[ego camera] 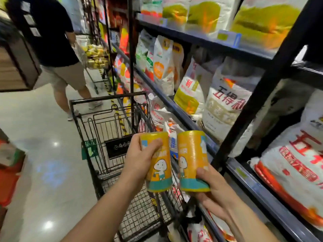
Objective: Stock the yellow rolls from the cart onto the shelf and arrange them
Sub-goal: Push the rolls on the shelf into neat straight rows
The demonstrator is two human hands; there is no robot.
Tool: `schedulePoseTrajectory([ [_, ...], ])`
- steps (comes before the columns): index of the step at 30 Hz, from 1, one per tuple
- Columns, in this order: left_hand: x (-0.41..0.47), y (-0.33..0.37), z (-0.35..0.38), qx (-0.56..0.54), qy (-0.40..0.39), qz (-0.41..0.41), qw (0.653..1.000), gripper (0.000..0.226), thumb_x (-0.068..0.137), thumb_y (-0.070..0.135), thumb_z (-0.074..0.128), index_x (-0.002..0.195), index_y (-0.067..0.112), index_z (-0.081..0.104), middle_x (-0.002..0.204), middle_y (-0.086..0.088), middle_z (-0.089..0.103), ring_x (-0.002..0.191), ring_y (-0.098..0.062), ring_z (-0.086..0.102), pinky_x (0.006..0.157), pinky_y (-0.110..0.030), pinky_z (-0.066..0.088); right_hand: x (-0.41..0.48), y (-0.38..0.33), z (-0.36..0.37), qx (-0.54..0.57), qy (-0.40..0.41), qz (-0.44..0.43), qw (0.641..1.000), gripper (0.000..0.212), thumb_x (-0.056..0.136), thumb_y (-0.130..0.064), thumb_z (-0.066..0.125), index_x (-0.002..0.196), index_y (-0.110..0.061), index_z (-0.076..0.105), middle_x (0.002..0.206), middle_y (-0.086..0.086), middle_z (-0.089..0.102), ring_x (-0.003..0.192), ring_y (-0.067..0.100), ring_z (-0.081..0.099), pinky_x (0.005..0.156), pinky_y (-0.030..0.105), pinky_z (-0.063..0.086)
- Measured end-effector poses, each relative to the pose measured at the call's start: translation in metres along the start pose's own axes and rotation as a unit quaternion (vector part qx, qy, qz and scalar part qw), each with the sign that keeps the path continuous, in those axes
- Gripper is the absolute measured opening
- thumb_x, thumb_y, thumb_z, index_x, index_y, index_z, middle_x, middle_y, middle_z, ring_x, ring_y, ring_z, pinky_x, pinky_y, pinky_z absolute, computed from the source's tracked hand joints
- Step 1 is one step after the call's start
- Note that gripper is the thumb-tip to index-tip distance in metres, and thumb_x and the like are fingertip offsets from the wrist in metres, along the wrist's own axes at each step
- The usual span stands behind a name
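A person's left hand (139, 155) grips a yellow roll (160, 169) and the right hand (215, 191) clasps a second roll (192, 159) (side by side) over the wire cart (108, 98), shelf (176, 109) at three o'clock.

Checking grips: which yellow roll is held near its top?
The roll in the left hand, gripped around its upper half; the right hand holds the other roll at its base.

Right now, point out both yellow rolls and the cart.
left yellow roll (160, 168): head view, cartoon face on label.
right yellow roll (192, 154): head view, upper orange wrapper.
cart (108, 97): head view, far top rail.
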State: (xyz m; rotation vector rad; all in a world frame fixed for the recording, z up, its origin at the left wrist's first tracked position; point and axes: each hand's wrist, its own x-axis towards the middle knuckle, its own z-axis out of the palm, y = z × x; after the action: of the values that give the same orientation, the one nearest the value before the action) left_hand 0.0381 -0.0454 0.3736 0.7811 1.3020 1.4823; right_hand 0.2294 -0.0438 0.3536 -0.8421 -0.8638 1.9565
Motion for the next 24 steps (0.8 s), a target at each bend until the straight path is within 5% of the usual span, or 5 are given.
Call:
schedulePoseTrajectory([
  [3, -0.01, 0.009, 0.032, -0.013, -0.039, 0.008, 0.999, 0.023, 0.088, 0.021, 0.069, 0.104, 0.016, 0.054, 0.095, -0.014, 0.071, 0.073, -0.026, 0.071, 0.063, -0.04, 0.061, -0.028, -0.018, -0.012, -0.007, 0.029, -0.022, 0.999, 0.12, 0.026, -0.025, 0.103, 0.133, -0.012, 0.051, 0.114, 0.019, 0.071, 0.093, 0.034, 0.072, 0.075, 0.048, 0.061],
  [9, -0.048, 0.02, 0.102, -0.005, -0.117, 0.04, 0.992, 0.029, 0.086, 0.025, 0.07, 0.109, 0.018, 0.054, 0.097, -0.015, 0.069, 0.081, -0.029, 0.071, 0.075, -0.048, 0.06, -0.097, -0.052, -0.042, 0.0, 0.082, -0.093, 0.992, 0.117, 0.03, -0.023, 0.102, 0.134, -0.01, 0.051, 0.119, 0.024, 0.068, 0.1, 0.041, 0.069, 0.089, 0.06, 0.053],
  [14, -0.103, 0.032, 0.167, 0.002, -0.163, 0.084, 0.983, 0.034, 0.083, 0.028, 0.074, 0.107, 0.016, 0.054, 0.099, -0.015, 0.069, 0.083, -0.03, 0.072, 0.073, -0.046, 0.06, -0.176, -0.088, -0.065, -0.053, 0.101, -0.158, 0.981, 0.1, 0.034, -0.031, 0.1, 0.124, -0.012, 0.059, 0.113, 0.019, 0.071, 0.096, 0.034, 0.072, 0.075, 0.044, 0.061],
  [18, -0.158, 0.04, 0.215, -0.01, -0.2, 0.114, 0.973, 0.03, 0.086, 0.026, 0.071, 0.107, 0.014, 0.054, 0.092, -0.011, 0.07, 0.08, -0.028, 0.073, 0.07, -0.045, 0.06, -0.249, -0.111, -0.087, -0.064, 0.107, -0.212, 0.969, 0.056, 0.061, -0.004, 0.075, 0.115, -0.013, 0.062, 0.104, 0.014, 0.075, 0.087, 0.028, 0.074, 0.067, 0.035, 0.06],
  [24, -0.251, 0.057, 0.278, -0.028, -0.256, 0.168, 0.952, 0.035, 0.069, 0.031, 0.077, 0.092, 0.021, 0.053, 0.076, 0.001, 0.068, 0.072, -0.023, 0.071, 0.065, -0.042, 0.057, -0.356, -0.127, -0.116, -0.111, 0.105, -0.298, 0.942, 0.071, 0.06, -0.012, 0.076, 0.128, -0.02, 0.056, 0.119, 0.015, 0.07, 0.106, 0.031, 0.069, 0.079, 0.039, 0.059],
])
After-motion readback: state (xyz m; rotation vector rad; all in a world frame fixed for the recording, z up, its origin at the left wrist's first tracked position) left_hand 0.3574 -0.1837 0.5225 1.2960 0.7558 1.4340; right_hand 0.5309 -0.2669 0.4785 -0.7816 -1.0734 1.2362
